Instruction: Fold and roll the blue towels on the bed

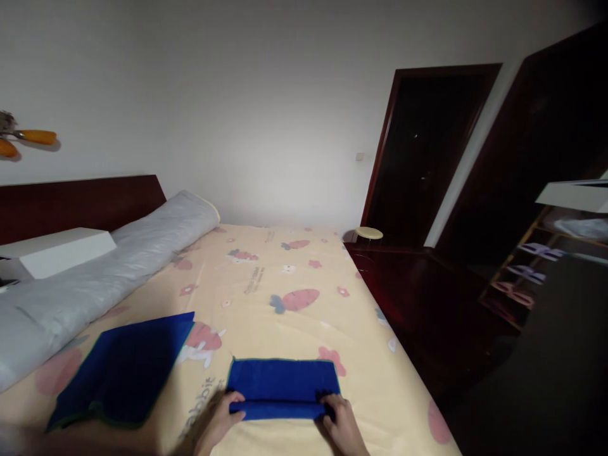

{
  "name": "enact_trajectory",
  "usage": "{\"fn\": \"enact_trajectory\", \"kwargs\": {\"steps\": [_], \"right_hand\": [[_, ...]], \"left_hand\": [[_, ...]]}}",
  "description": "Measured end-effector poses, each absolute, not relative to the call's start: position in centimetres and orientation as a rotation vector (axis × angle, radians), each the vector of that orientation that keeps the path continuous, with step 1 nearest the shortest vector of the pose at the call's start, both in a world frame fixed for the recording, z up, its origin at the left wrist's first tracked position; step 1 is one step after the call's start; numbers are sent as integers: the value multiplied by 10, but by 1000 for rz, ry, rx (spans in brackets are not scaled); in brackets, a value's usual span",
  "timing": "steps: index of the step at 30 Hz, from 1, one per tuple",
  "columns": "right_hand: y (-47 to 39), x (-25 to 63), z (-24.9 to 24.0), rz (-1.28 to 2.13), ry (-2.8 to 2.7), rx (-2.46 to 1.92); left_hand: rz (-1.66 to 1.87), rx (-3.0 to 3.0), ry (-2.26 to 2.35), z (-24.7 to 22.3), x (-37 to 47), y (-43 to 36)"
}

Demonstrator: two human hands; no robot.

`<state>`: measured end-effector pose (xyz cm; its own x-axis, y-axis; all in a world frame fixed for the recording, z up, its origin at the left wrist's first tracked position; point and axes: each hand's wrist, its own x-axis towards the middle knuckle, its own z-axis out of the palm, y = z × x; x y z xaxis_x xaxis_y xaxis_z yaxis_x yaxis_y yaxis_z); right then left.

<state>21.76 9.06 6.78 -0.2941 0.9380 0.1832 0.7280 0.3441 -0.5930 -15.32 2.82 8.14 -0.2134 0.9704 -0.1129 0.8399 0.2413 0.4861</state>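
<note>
A blue cloth (285, 375) with green edging lies on the bed's yellow patterned sheet (266, 272), its near edge folded or rolled over into a narrow strip. My left hand (223, 418) pinches the left end of that strip between thumb and fingers. At the right end, my right hand (342, 421) has its fingers closed on the strip. Farther left, a second blue cloth (128, 367) with green edging lies on the sheet, touched by neither hand.
A long grey roll (137, 244) and a white box (66, 250) lie along the dark headboard (76, 199). Past the bed's right edge are a round stool (369, 233), a dark door (432, 152) and a shoe rack (517, 272).
</note>
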Motion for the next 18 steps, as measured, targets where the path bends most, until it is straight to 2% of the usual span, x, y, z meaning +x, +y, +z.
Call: {"fn": "enact_trajectory", "kwargs": {"steps": [3,8,14,18], "right_hand": [[94,214,55,387,-2070,-1479],[90,176,27,7,-2050,-1375],[78,107,4,-17,-2290,-1005],[84,136,-8,-70,-2355,-937]], "left_hand": [[546,1638,2106,80,-156,29],[509,1694,2474,67,-111,34],[597,2272,2022,21,-52,44],[412,2249,1975,9,-69,36]]}}
